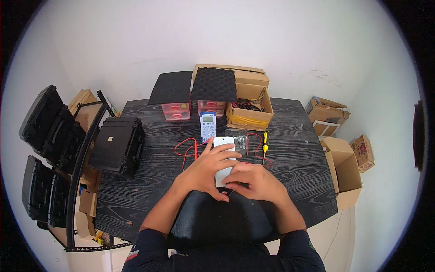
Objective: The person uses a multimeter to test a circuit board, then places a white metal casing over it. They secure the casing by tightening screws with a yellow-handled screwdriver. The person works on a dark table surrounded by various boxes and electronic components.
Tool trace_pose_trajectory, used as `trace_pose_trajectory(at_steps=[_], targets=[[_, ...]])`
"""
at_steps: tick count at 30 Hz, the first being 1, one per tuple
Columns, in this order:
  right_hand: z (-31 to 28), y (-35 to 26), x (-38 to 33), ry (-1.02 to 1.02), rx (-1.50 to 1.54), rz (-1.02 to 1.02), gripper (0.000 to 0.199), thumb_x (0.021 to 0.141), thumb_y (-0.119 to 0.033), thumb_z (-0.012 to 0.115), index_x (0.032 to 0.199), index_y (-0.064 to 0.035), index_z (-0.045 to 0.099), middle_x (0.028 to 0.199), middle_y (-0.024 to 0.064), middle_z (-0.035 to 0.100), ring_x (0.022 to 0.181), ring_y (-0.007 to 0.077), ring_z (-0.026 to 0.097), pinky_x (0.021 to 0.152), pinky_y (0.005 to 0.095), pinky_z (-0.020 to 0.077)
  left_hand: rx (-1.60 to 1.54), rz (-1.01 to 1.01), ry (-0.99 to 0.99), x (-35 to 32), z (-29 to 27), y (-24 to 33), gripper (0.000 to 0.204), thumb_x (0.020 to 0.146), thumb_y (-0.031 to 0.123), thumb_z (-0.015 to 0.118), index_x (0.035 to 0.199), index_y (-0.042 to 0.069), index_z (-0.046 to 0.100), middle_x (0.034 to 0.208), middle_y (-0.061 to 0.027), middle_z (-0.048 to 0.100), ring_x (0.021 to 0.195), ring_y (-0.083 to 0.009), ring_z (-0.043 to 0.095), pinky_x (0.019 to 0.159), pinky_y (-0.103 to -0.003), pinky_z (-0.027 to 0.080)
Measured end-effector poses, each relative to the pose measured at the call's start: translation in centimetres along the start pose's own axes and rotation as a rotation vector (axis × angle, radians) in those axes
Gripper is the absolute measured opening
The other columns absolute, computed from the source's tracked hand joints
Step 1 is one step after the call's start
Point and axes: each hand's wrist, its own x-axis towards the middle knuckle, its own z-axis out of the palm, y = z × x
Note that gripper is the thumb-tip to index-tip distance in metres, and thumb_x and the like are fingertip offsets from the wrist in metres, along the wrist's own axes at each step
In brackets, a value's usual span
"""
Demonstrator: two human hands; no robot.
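Both my hands meet over a flat white rectangular device (224, 143) near the middle of the black wood-grain table (158, 181). My left hand (206, 170) lies over its left side with fingers stretched across the top. My right hand (253, 180) covers its lower end, fingers curled onto it. Just beyond the device lie a blue and white multimeter (207, 126) with red leads (186, 148), a clear plastic bag of small parts (239, 138) and a yellow-handled screwdriver (265, 144). A black mat (213, 217) lies under my wrists.
A black hard case (117, 145) sits on the table's left. At the back stand red-lidded clear boxes (176, 111), foam pads (214, 84) and an open cardboard box with cables (250, 111). More black cases fill a rack (45, 158) on the left; cardboard boxes (344, 170) stand on the floor at right.
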Motion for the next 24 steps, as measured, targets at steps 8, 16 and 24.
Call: trace_pose_trajectory(at_steps=[8, 16, 24], targets=[[0.5, -0.7, 0.1, 0.047, -0.046, 0.051, 0.025, 0.082, -0.013, 0.092, 0.101, -0.0055, 0.077, 0.095, 0.0091, 0.071, 0.079, 0.0270, 0.073, 0.069, 0.0369, 0.0582, -0.021, 0.023, -0.001, 0.1, -0.1, -0.1, 0.103, 0.052, 0.057, 0.099, 0.141, 0.016, 0.069, 0.153, -0.0084, 0.060, 0.155, -0.0372, 0.041, 0.125, -0.081, 0.006], [0.9, -0.1, -0.5, 0.027, -0.022, 0.127, 0.027, 0.081, -0.010, 0.091, 0.105, -0.0069, 0.079, 0.092, 0.0089, 0.069, 0.077, 0.0265, 0.071, 0.068, 0.0365, 0.0564, -0.012, 0.015, -0.005, 0.3, -0.1, 0.0, 0.103, 0.051, 0.056, 0.099, 0.141, 0.016, 0.069, 0.153, -0.0081, 0.060, 0.156, -0.0371, 0.040, 0.125, -0.081, 0.006], [1.6, 0.7, -0.2, 0.124, 0.055, -0.019, 0.028, 0.079, -0.013, 0.095, 0.087, -0.0040, 0.070, 0.085, 0.0076, 0.067, 0.073, 0.0231, 0.069, 0.065, 0.0351, 0.0549, -0.030, 0.026, -0.002, 0.1, 0.0, -0.3, 0.103, 0.051, 0.057, 0.099, 0.140, 0.016, 0.069, 0.153, -0.0090, 0.060, 0.155, -0.0376, 0.041, 0.125, -0.081, 0.007]])
